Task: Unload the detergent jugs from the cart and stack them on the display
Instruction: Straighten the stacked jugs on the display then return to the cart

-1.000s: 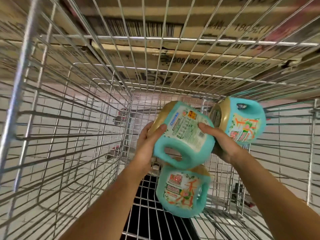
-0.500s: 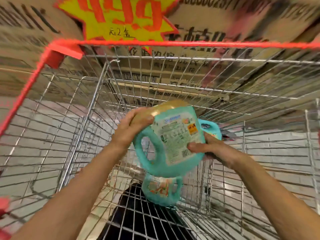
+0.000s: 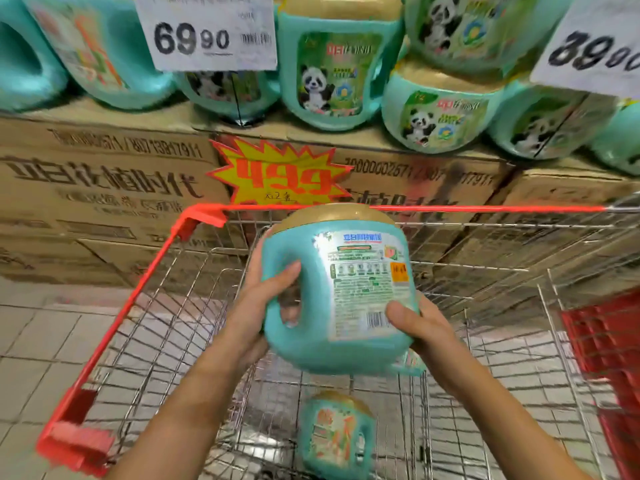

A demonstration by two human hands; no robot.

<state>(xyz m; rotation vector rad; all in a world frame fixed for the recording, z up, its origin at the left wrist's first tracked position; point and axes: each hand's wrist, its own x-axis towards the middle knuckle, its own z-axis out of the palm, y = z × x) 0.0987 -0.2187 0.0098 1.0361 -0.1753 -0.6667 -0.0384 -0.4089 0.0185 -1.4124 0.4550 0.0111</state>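
I hold a teal detergent jug (image 3: pixel 318 327) with a gold cap upright above the wire cart (image 3: pixel 145 299), its back label facing me. My left hand (image 3: pixel 256 306) grips the jug's handle side, thumb over the handle. My right hand (image 3: pixel 419 323) supports its lower right corner. A second teal jug (image 3: pixel 336 434) lies on the cart floor below. A sliver of another jug (image 3: pixel 412 363) shows behind my right wrist. The display (image 3: pixel 104 188) of stacked cardboard cases stands just beyond the cart, with several panda-label jugs (image 3: pixel 329 74) on top.
White price cards reading 69.90 (image 3: pixel 207 32) and 89 (image 3: pixel 592 46) hang in front of the display jugs. A yellow starburst price sign (image 3: pixel 280 174) is fixed to the cases. A red basket (image 3: pixel 609 358) sits at the right. Tiled floor lies to the left.
The jug has risen from deep inside the cart to above its red rim, turning upright. My view has tilted up, and the display's top row of jugs has come into sight.
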